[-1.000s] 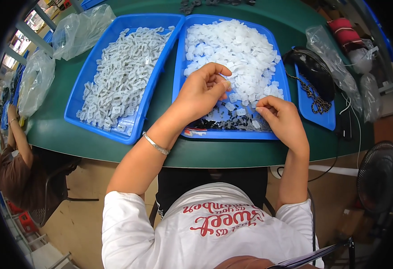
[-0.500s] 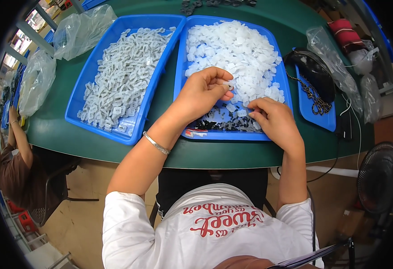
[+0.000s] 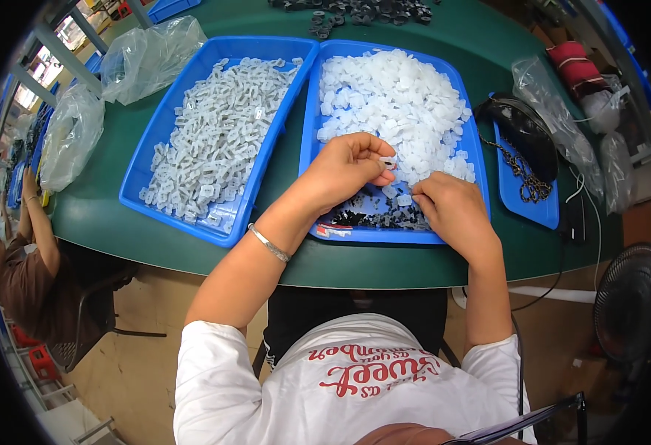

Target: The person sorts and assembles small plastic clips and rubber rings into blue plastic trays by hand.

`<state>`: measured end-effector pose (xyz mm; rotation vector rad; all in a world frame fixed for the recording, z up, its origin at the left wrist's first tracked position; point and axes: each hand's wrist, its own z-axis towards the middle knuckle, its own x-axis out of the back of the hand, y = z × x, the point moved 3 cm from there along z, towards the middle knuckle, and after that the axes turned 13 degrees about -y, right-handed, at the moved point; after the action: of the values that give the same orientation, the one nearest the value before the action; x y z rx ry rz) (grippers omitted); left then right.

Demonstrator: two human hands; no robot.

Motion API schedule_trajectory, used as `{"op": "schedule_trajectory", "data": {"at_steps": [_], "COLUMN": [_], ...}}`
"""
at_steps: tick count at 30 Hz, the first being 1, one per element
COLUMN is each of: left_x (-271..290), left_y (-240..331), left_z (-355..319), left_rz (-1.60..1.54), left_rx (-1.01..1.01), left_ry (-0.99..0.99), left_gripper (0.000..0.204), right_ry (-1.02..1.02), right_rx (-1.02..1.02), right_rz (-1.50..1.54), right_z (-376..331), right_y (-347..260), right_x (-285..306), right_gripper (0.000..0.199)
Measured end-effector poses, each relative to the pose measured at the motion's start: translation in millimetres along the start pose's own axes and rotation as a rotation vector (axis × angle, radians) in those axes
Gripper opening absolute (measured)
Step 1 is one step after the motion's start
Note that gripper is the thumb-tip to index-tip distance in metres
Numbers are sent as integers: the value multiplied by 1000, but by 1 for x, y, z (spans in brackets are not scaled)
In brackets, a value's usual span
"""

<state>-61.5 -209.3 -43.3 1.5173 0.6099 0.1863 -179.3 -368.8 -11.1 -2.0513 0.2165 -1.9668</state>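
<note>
My left hand (image 3: pixel 344 170) is over the near part of the right blue tray (image 3: pixel 310 141), pinching a small clear white plastic piece (image 3: pixel 389 160) between thumb and fingers. A silver bangle (image 3: pixel 268 242) sits on that wrist. My right hand (image 3: pixel 450 208) rests low in the same tray's near right corner, fingers curled down among small black parts (image 3: pixel 373 217); what it holds is hidden. The tray carries a heap of translucent white plastic pieces (image 3: pixel 396 100). A second blue tray (image 3: pixel 158 174) to the left is filled with greyish-white plastic clips (image 3: pixel 218 141).
A green round table (image 3: pixel 281 259) bears the trays. A small blue tray (image 3: pixel 537 211) with a black pouch and chain lies at right, clear plastic bags (image 3: pixel 147 59) at left and right, black parts (image 3: pixel 362 11) at the far edge. Another person (image 3: pixel 21 259) sits at left; a fan (image 3: pixel 629 304) stands at right.
My right hand has slid down and left toward the tray's near edge. My left hand has stayed almost still, keeping the small white piece.
</note>
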Motion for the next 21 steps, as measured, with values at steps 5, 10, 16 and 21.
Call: {"op": "schedule_trajectory", "data": {"at_steps": [5, 10, 16, 21], "left_x": [-2, -2, -5, -7], "left_y": [2, 1, 4, 3], "left_z": [0, 0, -2, -4], "left_rz": [8, 38, 57, 66], "left_rx": [-12, -9, 35, 59], "left_ry": [26, 24, -51, -121], "left_gripper": [20, 20, 21, 21], "right_ry": [4, 57, 130, 293], "right_rx": [19, 46, 55, 139], "right_rz": [-14, 64, 519, 470], "right_z": [0, 1, 10, 23], "right_y": [-3, 0, -1, -14], "right_x": [1, 1, 8, 11], "right_gripper": [7, 4, 6, 10]}}
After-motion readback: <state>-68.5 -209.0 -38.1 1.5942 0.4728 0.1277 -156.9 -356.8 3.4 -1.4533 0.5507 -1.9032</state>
